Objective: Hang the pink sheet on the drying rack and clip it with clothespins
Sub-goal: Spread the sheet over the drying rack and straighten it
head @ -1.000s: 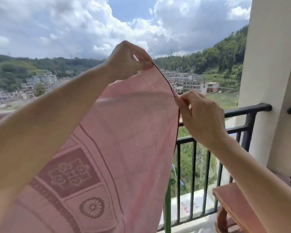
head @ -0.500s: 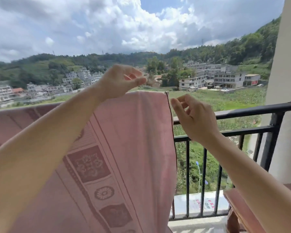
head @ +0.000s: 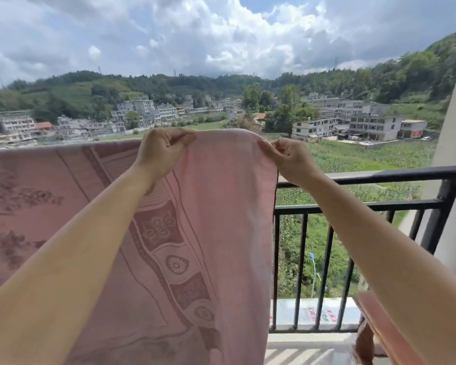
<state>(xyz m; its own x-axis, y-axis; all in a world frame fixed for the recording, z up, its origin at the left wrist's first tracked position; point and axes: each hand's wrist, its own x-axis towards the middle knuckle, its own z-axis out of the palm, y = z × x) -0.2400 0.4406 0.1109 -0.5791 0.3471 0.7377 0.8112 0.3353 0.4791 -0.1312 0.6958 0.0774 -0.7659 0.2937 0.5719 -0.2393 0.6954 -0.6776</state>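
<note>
Hills, a cluster of grey buildings and heavy clouds fill the upper frame beyond a black balcony railing. Across the centre and left, the pink sheet hangs down in front of the railing, its patterned border running diagonally. At centre frame the left hand pinches the sheet's top edge between thumb and fingers. Just right of it, the right hand grips the sheet's upper right corner. Whatever carries the sheet is hidden beneath the cloth. At lower right sits a reddish wooden seat.
</note>
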